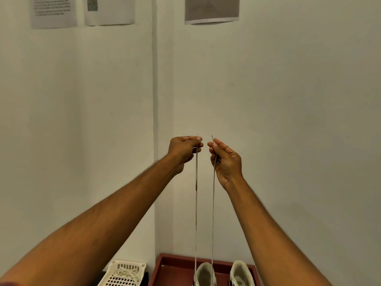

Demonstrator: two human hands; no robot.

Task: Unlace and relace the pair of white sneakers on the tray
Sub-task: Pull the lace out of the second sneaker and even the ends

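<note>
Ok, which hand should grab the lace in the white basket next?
Probably the left hand: the basket sits left of the tray, below that arm. The right hand would cross over. Both pinch lace ends.

Print on the wall sheets (54, 12) is too blurred to read.

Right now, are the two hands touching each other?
Apart. The head view shows a sliver of wall between the left hand and the right hand; each pinches one end of the lace.
</note>
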